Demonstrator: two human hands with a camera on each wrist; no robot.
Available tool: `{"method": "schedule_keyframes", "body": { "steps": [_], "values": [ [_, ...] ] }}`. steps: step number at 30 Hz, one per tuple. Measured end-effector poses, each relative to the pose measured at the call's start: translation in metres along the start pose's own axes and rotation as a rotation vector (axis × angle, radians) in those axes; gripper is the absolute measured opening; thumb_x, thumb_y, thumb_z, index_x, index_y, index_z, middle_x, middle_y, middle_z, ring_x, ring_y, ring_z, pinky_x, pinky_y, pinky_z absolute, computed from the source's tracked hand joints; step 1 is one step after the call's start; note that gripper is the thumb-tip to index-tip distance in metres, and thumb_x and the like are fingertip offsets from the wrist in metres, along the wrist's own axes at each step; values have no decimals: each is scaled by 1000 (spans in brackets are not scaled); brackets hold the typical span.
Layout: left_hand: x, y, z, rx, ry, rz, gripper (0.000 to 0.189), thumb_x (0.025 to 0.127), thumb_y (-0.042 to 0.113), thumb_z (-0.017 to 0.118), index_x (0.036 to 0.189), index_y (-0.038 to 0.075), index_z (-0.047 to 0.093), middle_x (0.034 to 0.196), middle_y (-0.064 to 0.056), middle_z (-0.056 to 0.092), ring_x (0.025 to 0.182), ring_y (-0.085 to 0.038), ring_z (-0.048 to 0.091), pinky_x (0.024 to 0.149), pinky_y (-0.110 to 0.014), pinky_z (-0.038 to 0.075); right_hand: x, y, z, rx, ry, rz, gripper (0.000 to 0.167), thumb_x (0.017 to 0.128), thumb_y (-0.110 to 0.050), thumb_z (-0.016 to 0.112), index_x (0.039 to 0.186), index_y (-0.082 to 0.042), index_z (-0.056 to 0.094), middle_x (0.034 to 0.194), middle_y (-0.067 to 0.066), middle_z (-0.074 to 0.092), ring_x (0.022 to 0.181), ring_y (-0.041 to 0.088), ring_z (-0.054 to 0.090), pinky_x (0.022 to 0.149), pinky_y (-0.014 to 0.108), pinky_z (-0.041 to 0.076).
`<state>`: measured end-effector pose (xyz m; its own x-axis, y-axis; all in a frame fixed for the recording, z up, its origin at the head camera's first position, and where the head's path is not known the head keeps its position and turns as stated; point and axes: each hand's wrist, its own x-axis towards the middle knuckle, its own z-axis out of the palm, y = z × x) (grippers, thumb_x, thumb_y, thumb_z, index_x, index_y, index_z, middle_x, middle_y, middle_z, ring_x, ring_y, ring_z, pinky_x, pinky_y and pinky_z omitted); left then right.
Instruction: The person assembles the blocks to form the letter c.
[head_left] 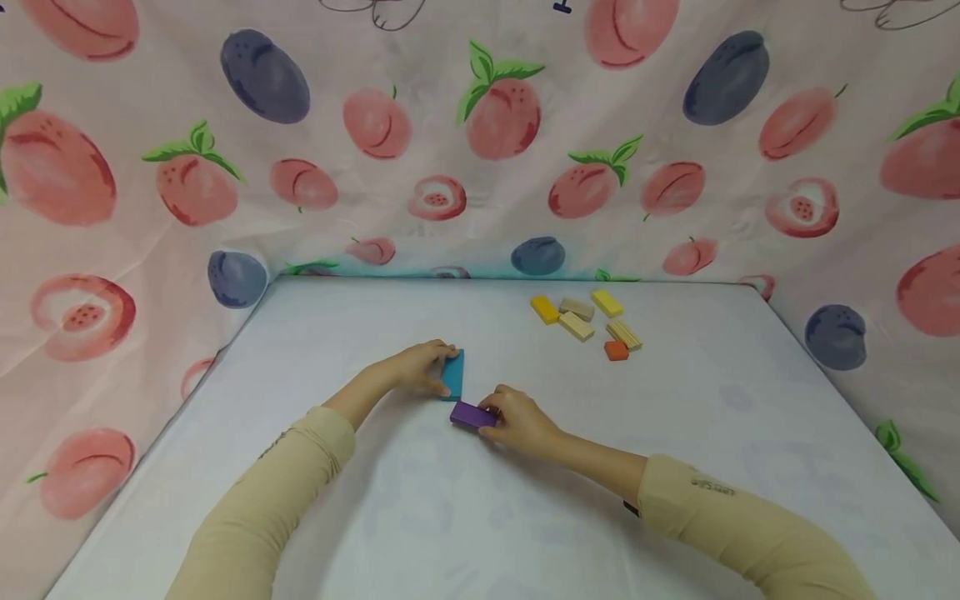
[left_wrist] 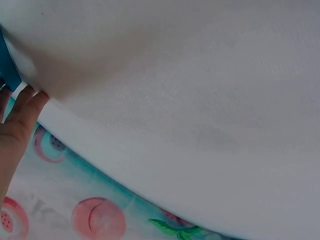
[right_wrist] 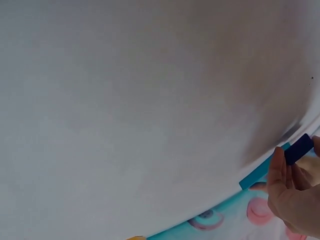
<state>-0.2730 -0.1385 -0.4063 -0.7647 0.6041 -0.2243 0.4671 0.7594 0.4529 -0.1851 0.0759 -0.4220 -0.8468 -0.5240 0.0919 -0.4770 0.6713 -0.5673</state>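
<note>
A flat blue block [head_left: 453, 373] lies on the white table, long side pointing away from me. My left hand [head_left: 420, 367] holds it from the left, fingers at the far end and thumb at the near end. Only a corner of this block [left_wrist: 7, 65] shows in the left wrist view, beside the fingertips. Just nearer to me, a purple block [head_left: 471, 417] is pinched at its right end between the thumb and fingers of my right hand [head_left: 521, 423]. Its free end is close to the blue block's near end. In the right wrist view the purple block [right_wrist: 299, 148] looks dark blue.
Farther back on the right lie several loose blocks: an orange-yellow one [head_left: 545, 309], a yellow one [head_left: 607, 302], plain wooden ones [head_left: 576, 326] and a short orange-red one [head_left: 617, 351]. A fruit-patterned cloth [head_left: 435, 125] surrounds the white table [head_left: 337, 317] at the back and sides.
</note>
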Motion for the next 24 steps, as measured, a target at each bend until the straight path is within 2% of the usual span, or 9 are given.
{"method": "schedule_keyframes", "body": {
  "steps": [5,9,15,18,24],
  "values": [
    [1,-1,-2,-1,4,12,70,83,24,72,140,-2,40,147,-21,37,138,-38,30,117,-48,25,4,-3,4,-25,14,27,29,78,-8,75,102,6,68,87,11,61,75,14,55,65,26,51],
    [2,0,-4,-8,2,15,70,83,22,73,139,-3,41,145,-21,39,137,-38,32,116,-47,26,6,-2,6,-27,17,27,28,78,-8,75,101,7,68,84,10,60,73,14,54,65,26,51],
    [5,2,-4,-22,-18,-22,69,81,22,75,137,-2,44,143,-19,41,136,-37,35,115,-47,28,8,-4,8,-26,9,39,29,78,-10,76,100,8,68,83,11,60,71,13,52,63,23,49],
    [6,3,-3,-22,-14,-21,69,80,21,76,136,-3,45,142,-20,42,135,-38,35,115,-47,29,9,-5,8,-37,5,44,30,78,-11,76,99,8,68,83,11,60,71,13,53,63,24,50],
    [7,1,-1,-14,-11,-17,68,80,22,75,136,-3,46,143,-20,41,135,-38,36,115,-47,29,9,-7,7,-30,-42,53,42,77,-16,78,109,6,64,87,12,63,74,14,57,67,26,53]
  ]
}}
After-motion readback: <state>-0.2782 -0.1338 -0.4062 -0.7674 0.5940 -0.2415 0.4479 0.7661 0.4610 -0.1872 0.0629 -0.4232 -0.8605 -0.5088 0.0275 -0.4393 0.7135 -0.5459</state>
